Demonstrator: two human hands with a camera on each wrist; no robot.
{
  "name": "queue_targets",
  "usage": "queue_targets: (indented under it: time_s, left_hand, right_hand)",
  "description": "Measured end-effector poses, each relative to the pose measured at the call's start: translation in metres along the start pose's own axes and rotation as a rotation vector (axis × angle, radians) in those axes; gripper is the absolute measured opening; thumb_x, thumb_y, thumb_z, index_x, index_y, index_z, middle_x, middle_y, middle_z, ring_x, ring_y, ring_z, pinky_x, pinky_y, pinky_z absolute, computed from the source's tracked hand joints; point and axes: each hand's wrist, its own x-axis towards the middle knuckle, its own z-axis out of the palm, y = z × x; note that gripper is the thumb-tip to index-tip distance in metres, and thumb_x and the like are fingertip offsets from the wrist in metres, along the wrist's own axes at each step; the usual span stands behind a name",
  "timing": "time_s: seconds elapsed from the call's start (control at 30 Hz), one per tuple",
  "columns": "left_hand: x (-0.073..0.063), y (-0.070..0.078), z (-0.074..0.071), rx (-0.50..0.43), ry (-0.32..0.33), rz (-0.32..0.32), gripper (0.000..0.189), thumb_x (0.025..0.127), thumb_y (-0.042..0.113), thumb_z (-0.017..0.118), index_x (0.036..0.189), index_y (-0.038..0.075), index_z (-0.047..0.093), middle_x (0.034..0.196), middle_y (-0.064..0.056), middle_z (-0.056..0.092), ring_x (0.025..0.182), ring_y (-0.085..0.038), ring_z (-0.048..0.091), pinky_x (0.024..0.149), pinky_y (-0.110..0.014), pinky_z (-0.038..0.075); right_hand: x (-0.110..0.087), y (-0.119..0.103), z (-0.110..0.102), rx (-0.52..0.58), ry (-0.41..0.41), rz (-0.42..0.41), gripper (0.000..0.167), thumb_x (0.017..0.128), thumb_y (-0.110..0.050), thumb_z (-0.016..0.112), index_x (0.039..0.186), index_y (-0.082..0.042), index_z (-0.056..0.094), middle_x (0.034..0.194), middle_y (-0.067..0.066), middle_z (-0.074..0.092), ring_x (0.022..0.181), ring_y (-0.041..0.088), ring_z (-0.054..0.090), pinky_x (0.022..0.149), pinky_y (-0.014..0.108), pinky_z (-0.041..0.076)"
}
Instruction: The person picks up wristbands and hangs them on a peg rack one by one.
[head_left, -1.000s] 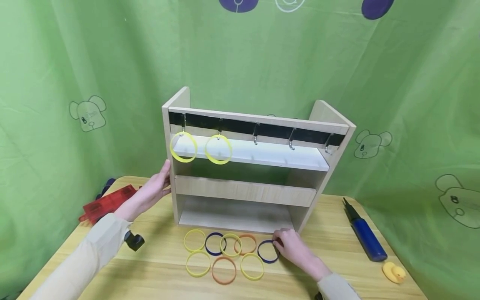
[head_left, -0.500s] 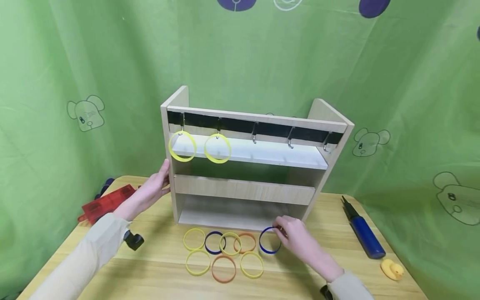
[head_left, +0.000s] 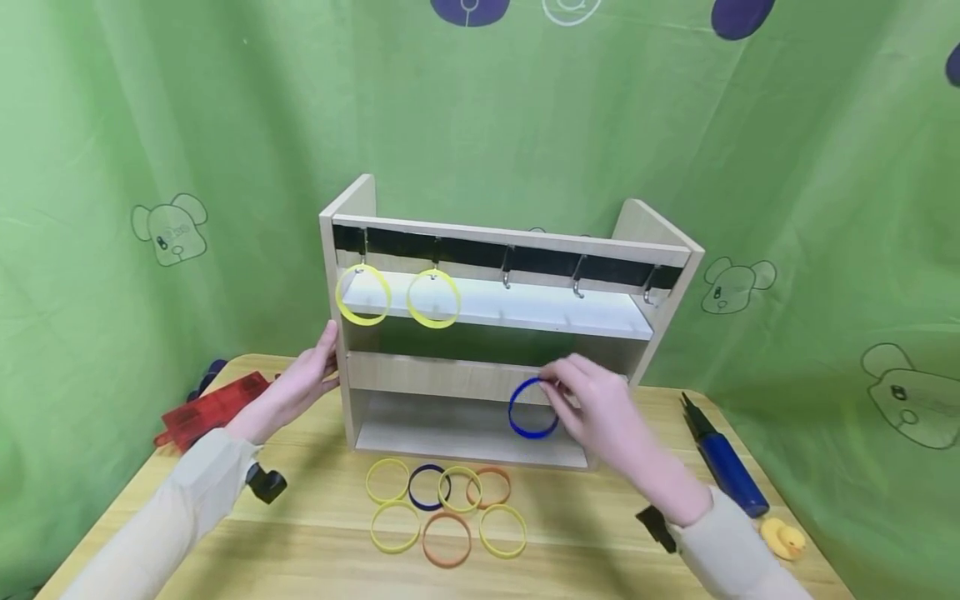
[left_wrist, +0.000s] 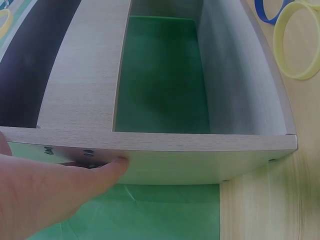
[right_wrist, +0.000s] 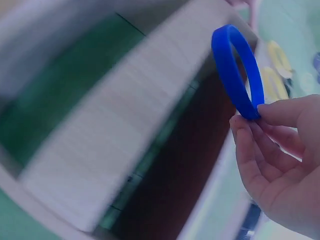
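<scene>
My right hand [head_left: 600,408] pinches a blue wristband [head_left: 513,417] by its upper right edge, in front of the wooden shelf's [head_left: 480,379] lower part. In the right wrist view, thumb and fingertips grip one end of the blue band [right_wrist: 230,70]. My left hand [head_left: 303,379] rests against the shelf's left side panel, its fingers fairly straight; the left wrist view shows the thumb [left_wrist: 107,172] along that panel. Two yellow wristbands [head_left: 363,321] hang from the two leftmost hooks. The other hooks [head_left: 577,287] on the black strip hold nothing.
Several wristbands lie on the table before the shelf: yellow [head_left: 396,550], orange [head_left: 447,565] and dark blue [head_left: 414,496], some overlapping. A blue hand pump [head_left: 731,471] and yellow toy duck [head_left: 782,537] are at right, a red translucent object [head_left: 217,408] at left. Green curtain [head_left: 480,108] surrounds the table.
My right hand has lifted the blue wristband off the table, up to the shelf's middle board. The left hand stays at the side panel.
</scene>
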Motion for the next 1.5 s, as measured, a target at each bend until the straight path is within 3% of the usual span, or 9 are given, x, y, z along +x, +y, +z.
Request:
queue_targets:
  time_s: [0.33, 0.53, 0.67, 1.0, 1.2, 1.37, 1.5]
  left_hand:
    - [-0.002, -0.002, -0.001, 0.000, -0.002, -0.002, 0.090, 0.098, 0.070, 0.012, 0.159, 0.005, -0.001, 0.166, -0.025, -0.001, 0.155, -0.042, 0.000, 0.127, -0.059, 0.009]
    - [-0.003, -0.003, 0.000, -0.010, -0.003, -0.002, 0.090, 0.098, 0.069, 0.012, 0.159, 0.004, 0.000, 0.166, -0.025, 0.000, 0.155, -0.041, 0.000, 0.127, -0.059, 0.009]
    - [-0.003, -0.002, 0.000, -0.014, -0.002, -0.002, 0.090, 0.099, 0.069, 0.012, 0.159, 0.003, 0.001, 0.166, -0.025, 0.001, 0.155, -0.041, 0.001, 0.127, -0.059, 0.009]
    - [-0.002, -0.001, 0.001, -0.014, 0.000, -0.005, 0.090, 0.099, 0.068, 0.013, 0.159, 0.002, 0.002, 0.166, -0.026, 0.004, 0.155, -0.041, 0.004, 0.127, -0.058, 0.010]
    - [-0.001, -0.001, 0.002, -0.019, 0.009, -0.013, 0.091, 0.099, 0.069, 0.015, 0.158, 0.001, 0.003, 0.165, -0.027, 0.003, 0.155, -0.041, 0.004, 0.127, -0.057, 0.011]
    - [-0.001, -0.001, 0.001, -0.011, 0.005, -0.010, 0.090, 0.099, 0.069, 0.014, 0.159, 0.003, 0.002, 0.166, -0.025, 0.002, 0.155, -0.041, 0.003, 0.127, -0.058, 0.010]
    - [0.000, 0.000, 0.000, 0.001, 0.004, -0.009, 0.090, 0.098, 0.069, 0.013, 0.159, 0.004, 0.002, 0.166, -0.024, 0.002, 0.155, -0.041, 0.002, 0.127, -0.059, 0.010]
  right_hand:
    - [0.073, -0.008, -0.032, -0.028, 0.056, -0.054, 0.011, 0.084, 0.007, 0.071, 0.093, 0.002, 0.068, 0.087, 0.012, 0.071, 0.076, 0.019, 0.067, 0.065, 0.028, 0.061]
    - [0.096, -0.007, -0.032, -0.013, 0.085, -0.057, 0.005, 0.088, 0.002, 0.069, 0.093, 0.002, 0.070, 0.086, 0.012, 0.070, 0.074, 0.019, 0.065, 0.067, 0.029, 0.060]
    - [0.103, -0.004, -0.029, -0.024, 0.063, -0.033, 0.004, 0.089, 0.001, 0.068, 0.093, 0.002, 0.069, 0.085, 0.012, 0.068, 0.074, 0.019, 0.064, 0.067, 0.029, 0.059]
    - [0.103, 0.004, -0.018, -0.057, -0.007, -0.010, 0.005, 0.090, 0.000, 0.067, 0.095, 0.001, 0.068, 0.089, 0.013, 0.070, 0.078, 0.022, 0.068, 0.070, 0.032, 0.061]
    - [0.098, 0.001, -0.021, -0.076, -0.001, -0.015, 0.007, 0.091, -0.003, 0.068, 0.096, 0.001, 0.068, 0.091, 0.013, 0.070, 0.078, 0.022, 0.070, 0.068, 0.031, 0.062]
    - [0.082, -0.008, -0.028, -0.080, -0.002, -0.043, 0.007, 0.089, -0.002, 0.069, 0.095, 0.001, 0.068, 0.089, 0.012, 0.070, 0.076, 0.021, 0.070, 0.066, 0.028, 0.062]
    - [0.059, -0.012, -0.020, -0.067, -0.028, -0.070, 0.010, 0.085, -0.001, 0.073, 0.093, 0.001, 0.068, 0.087, 0.011, 0.071, 0.075, 0.018, 0.069, 0.064, 0.025, 0.061]
